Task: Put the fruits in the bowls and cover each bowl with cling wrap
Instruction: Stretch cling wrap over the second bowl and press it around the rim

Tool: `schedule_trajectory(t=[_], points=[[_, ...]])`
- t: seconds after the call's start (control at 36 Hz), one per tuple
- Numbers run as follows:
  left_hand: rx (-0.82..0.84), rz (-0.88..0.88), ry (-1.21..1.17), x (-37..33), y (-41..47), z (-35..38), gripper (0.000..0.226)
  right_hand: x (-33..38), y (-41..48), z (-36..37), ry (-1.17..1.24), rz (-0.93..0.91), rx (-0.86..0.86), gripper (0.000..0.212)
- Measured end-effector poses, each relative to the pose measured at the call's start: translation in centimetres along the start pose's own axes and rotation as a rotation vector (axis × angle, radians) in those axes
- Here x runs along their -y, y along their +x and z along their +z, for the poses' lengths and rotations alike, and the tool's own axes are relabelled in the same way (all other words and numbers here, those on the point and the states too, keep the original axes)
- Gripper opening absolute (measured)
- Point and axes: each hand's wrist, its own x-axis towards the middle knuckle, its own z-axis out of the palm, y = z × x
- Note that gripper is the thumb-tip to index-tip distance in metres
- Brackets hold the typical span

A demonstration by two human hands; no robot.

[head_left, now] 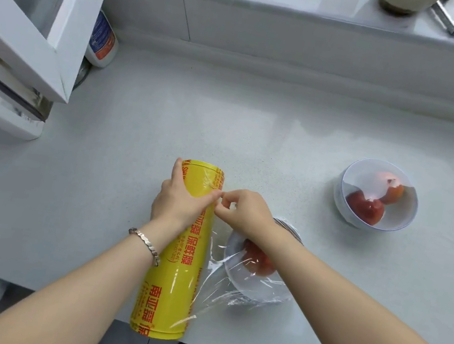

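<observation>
A big yellow cling wrap roll (pixel 171 289) lies lengthwise on the pale counter, its near end over the front edge. My left hand (pixel 180 203) presses down on its far half. My right hand (pixel 243 209) pinches the film edge right beside the roll. A sheet of clear film (pixel 217 288) runs from the roll over a white bowl (pixel 245 287) with red fruit (pixel 257 260) inside, partly hidden under my right forearm. Farther right stands a second white bowl (pixel 377 195) holding two red fruits (pixel 365 208), film stretched across its top.
An open white-framed window sash (pixel 34 16) juts over the counter's left side, with a white bottle (pixel 103 41) behind it. A raised ledge (pixel 307 19) at the back carries jars and a metal tool (pixel 450 17). Bare counter lies between the bowls and the ledge.
</observation>
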Motion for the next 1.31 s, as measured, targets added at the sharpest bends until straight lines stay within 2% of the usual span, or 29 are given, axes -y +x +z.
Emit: schedule_trajectory(t=[0.39, 0.75, 1.0, 1.11, 1.17, 1.22, 1.31], points=[[-0.013, 0.001, 0.038, -1.5, -1.1, 2.2, 0.104, -1.9, -0.6, 0.0, -0.062, 0.057, -0.135, 0.038], [-0.027, 0.02, 0.012, -1.3, -1.2, 2.1, 0.102, -1.2, -0.3, -0.7, -0.054, 0.045, -0.11, 0.04], [-0.01, 0.034, -0.035, -1.0, -1.2, 1.9, 0.104, -1.2, -0.3, -1.2, 0.049, 0.058, -0.079, 0.044], [0.023, 0.031, -0.154, -0.2, -0.9, 1.2, 0.101, -2.2, -0.4, -1.7, 0.005, 0.055, -0.006, 0.026], [0.041, 0.027, -0.223, 0.3, -0.8, 0.9, 0.101, -2.5, -0.5, -1.6, 0.025, 0.051, 0.001, 0.032], [0.029, 0.033, -0.185, 0.2, -0.9, 1.0, 0.1, -2.6, -0.3, -1.5, 0.03, 0.046, -0.006, 0.027], [0.027, 0.038, -0.115, -0.1, -0.7, 1.4, 0.097, -2.3, -0.2, -2.2, 0.023, 0.072, -0.013, 0.036]])
